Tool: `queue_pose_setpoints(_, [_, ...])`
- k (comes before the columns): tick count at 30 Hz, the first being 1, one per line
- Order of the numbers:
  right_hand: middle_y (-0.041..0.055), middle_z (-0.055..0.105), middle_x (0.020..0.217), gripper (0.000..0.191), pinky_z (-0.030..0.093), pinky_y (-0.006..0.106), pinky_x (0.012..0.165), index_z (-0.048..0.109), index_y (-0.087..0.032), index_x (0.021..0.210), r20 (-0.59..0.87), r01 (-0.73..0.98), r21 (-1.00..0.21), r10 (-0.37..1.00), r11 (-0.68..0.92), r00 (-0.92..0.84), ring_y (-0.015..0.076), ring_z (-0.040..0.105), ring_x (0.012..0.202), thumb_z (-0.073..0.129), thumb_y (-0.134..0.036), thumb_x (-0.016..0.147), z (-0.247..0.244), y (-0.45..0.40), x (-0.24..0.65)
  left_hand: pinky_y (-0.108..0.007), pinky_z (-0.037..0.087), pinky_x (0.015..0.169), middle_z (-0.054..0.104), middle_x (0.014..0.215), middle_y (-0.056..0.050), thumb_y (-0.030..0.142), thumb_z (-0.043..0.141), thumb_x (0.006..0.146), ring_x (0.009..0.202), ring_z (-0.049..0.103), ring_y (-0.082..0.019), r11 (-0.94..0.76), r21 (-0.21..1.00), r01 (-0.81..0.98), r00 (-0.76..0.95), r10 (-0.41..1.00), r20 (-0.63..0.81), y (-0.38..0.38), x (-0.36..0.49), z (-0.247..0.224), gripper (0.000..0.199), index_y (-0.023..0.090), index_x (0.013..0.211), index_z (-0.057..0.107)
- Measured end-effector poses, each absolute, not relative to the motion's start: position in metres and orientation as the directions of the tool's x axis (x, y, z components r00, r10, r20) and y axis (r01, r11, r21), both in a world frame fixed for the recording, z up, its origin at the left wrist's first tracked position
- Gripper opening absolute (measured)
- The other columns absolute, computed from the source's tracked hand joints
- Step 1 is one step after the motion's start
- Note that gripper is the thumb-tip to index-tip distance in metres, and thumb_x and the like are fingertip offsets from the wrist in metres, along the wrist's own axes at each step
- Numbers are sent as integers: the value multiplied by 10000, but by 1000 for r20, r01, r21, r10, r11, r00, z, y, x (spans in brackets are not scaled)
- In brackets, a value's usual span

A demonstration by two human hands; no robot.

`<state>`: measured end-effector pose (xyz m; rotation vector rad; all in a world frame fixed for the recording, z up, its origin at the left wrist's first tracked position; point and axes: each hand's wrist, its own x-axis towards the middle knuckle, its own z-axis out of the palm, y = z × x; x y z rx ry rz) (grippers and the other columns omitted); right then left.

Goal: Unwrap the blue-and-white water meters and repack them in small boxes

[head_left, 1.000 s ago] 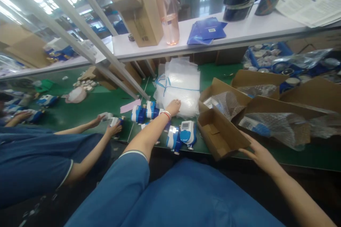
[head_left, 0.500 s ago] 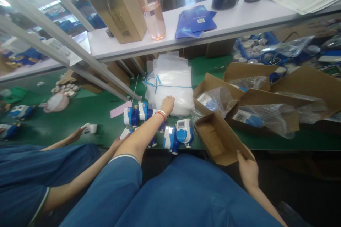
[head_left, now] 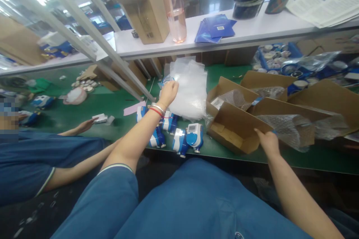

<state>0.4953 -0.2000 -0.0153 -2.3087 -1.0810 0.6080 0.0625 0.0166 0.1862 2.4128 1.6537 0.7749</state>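
Note:
My left hand [head_left: 168,93] is closed at the left side of a stack of clear plastic bags [head_left: 192,89]; its fingertips pinch something at the blue tie that I cannot make out. My right hand [head_left: 268,142] grips the right wall of an open cardboard box [head_left: 228,138], which stands tilted at the table's front part. Blue and white meters stand below my left forearm and hand, among them one with a grey display [head_left: 194,136] and one beside it [head_left: 179,142]. My forearm partly hides the others.
More open boxes [head_left: 294,110] with bubble wrap stand at the right. A shelf [head_left: 252,30] crosses the back, bearing a pink bottle [head_left: 177,18] and blue cards [head_left: 215,29]. White posts rise at the left. A co-worker's hand [head_left: 85,125] is near a white part [head_left: 100,118].
My left hand has moved up and left across the bags, to the blue tie. My right hand has brought the cardboard box up and further onto the table. The view has shifted slightly.

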Motion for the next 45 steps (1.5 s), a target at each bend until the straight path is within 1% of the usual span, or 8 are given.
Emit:
queue_pose_setpoints(5, [212,639,1084,660,443,448,848,590,-53,1206,-215,542,-647,810,-536,545,365,593,1009,633,-503,725,2,-227,494,-259,402,788,600,841,-26,266,422,916,828,537,-153,-335,615,714,94,916,390,-55,39,212,209,163,850,592])
queue_pose_setpoints(12, [157,444,1364,569,354,437,1063,437,-133,1354,433,643,-766,725,-19,536,282,422,1269,536,-410,867,114,-285,384,-234,408,705,531,757,20,358,605,826,703,500,-119,-113,800,590,-399,820,411,-202,52,206,192,184,815,525])
queue_pose_setpoints(14, [116,507,1309,484,424,406,1001,469,-191,1319,289,471,-856,953,216,89,246,510,1181,495,-423,895,131,-284,332,-236,396,681,504,723,24,318,618,812,670,474,-117,-105,784,612,-322,872,368,-240,77,195,179,189,764,504])
queue_pose_setpoints(17, [111,508,1324,516,425,404,998,499,-200,1272,221,223,-916,884,332,-411,261,500,1193,560,-486,847,131,-266,263,-236,379,666,493,685,18,239,616,781,671,464,-118,-60,818,572,-134,977,166,-277,97,175,191,178,659,482])
queue_pose_setpoints(25, [43,664,950,291,489,327,818,624,-184,987,-131,282,-951,654,131,-745,188,612,864,485,-421,890,75,-243,242,-187,351,526,524,629,47,331,716,652,544,448,-77,301,928,-220,-432,823,-369,-321,-46,156,265,148,764,561])
queue_pose_setpoints(32, [210,369,1431,616,197,497,1130,508,-74,1280,-31,766,-540,901,349,-432,345,296,1344,695,-228,713,-18,-208,205,-173,265,434,428,529,83,342,655,718,450,355,-54,381,925,1,-550,773,-317,-333,-105,141,262,171,662,464])
queue_pose_setpoints(37, [152,634,1089,225,375,390,989,678,-112,907,-165,760,-547,845,351,-508,263,541,1068,680,-287,766,-28,-150,192,-169,224,412,394,512,86,345,655,709,423,318,-42,434,900,-31,-426,809,-405,-315,-133,137,303,177,638,413])
queue_pose_setpoints(45, [18,647,682,298,392,279,850,683,-48,783,-328,787,-597,847,157,-418,85,510,646,652,-345,787,-17,-68,220,-169,243,419,426,498,82,283,647,639,425,352,-46,435,900,-30,-442,802,-403,-309,-175,127,207,163,649,479])
